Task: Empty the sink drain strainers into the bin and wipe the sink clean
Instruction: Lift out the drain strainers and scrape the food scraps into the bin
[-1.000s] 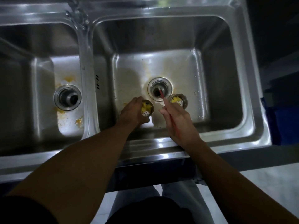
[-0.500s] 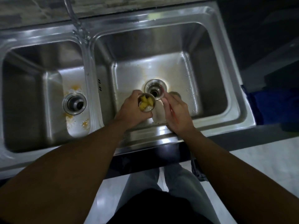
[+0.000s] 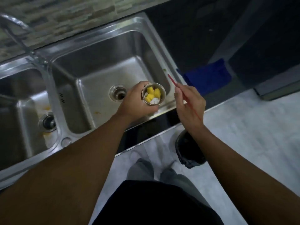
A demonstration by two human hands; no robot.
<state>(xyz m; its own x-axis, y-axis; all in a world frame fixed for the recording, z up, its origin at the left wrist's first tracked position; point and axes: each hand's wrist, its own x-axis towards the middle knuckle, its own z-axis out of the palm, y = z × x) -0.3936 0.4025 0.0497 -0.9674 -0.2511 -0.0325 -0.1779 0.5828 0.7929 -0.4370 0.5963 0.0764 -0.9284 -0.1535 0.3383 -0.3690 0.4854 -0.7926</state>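
My left hand (image 3: 135, 103) grips a metal drain strainer (image 3: 153, 93) holding yellow food scraps, lifted above the right basin's front right corner. My right hand (image 3: 190, 103) pinches a thin red stick (image 3: 172, 81) that points up and to the left, just right of the strainer. The double steel sink (image 3: 100, 46) has an open drain (image 3: 118, 93) in the right basin and another drain (image 3: 47, 122) in the left basin, with yellow stains around it. A dark bin (image 3: 186, 151) stands on the floor under my right forearm. The second strainer is hidden.
A faucet (image 3: 17, 30) rises at the back left between the basins. A blue cloth (image 3: 206, 77) lies on the dark counter right of the sink. Pale floor and my legs (image 3: 146, 172) show below the counter edge.
My left hand lifted the strainer up and to the right, out of the basin. My right hand pulled away to the right with the red stick. The view swung right, revealing the bin.
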